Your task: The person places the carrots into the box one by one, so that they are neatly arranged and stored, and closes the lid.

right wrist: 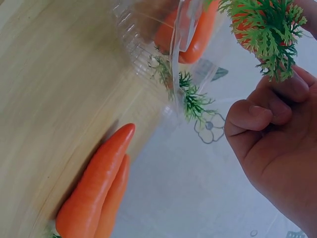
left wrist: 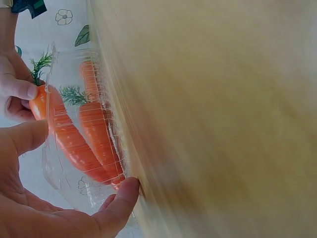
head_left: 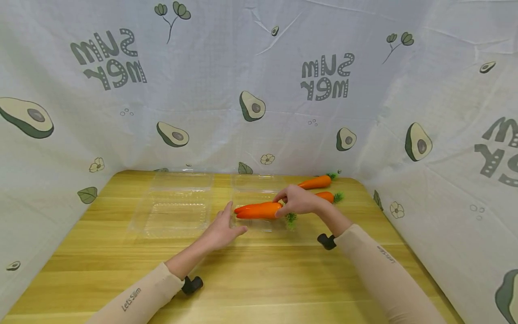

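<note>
My right hand (head_left: 297, 200) grips an orange carrot (left wrist: 64, 126) near its leafy green top (right wrist: 267, 34). The carrot lies tilted over a clear plastic container (left wrist: 52, 173), its tip inside. A second carrot (left wrist: 96, 131) rests in that container, its leaves (right wrist: 193, 99) at the right end. At the container's left end is my left hand (head_left: 222, 231), fingers and thumb spread; in the left wrist view one fingertip is low by the container's side and the thumb close to its rim. The right fingers partly hide the held carrot's thick end.
Two more carrots, one farther back (head_left: 316, 182) and one nearer (head_left: 325, 196), lie on the wooden table (head_left: 267, 279) to the right. Another clear open container (head_left: 176, 220) stands on the left. A patterned cloth (head_left: 214, 81) hangs behind and at the sides.
</note>
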`<action>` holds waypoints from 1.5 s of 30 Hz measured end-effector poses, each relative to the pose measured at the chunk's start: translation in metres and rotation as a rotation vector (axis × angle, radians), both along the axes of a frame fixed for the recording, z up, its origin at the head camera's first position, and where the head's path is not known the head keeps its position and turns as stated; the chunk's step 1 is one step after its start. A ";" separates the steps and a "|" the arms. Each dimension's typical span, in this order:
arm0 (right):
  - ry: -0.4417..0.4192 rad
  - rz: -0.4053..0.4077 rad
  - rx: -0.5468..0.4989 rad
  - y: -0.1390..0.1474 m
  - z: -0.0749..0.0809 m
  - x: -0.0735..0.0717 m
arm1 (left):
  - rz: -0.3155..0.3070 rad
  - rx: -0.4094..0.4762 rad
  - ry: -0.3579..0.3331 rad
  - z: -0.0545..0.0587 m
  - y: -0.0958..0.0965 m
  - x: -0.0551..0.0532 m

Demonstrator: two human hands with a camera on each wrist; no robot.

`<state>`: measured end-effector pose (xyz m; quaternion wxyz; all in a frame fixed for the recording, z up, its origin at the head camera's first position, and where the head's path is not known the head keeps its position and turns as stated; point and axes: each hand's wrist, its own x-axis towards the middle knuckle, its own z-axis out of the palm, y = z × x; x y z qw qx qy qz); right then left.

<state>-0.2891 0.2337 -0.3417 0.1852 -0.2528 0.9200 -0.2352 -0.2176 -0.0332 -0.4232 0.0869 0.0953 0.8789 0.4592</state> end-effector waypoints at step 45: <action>0.184 0.005 0.328 -0.027 -0.030 0.003 | 0.008 -0.006 -0.012 0.004 0.001 0.001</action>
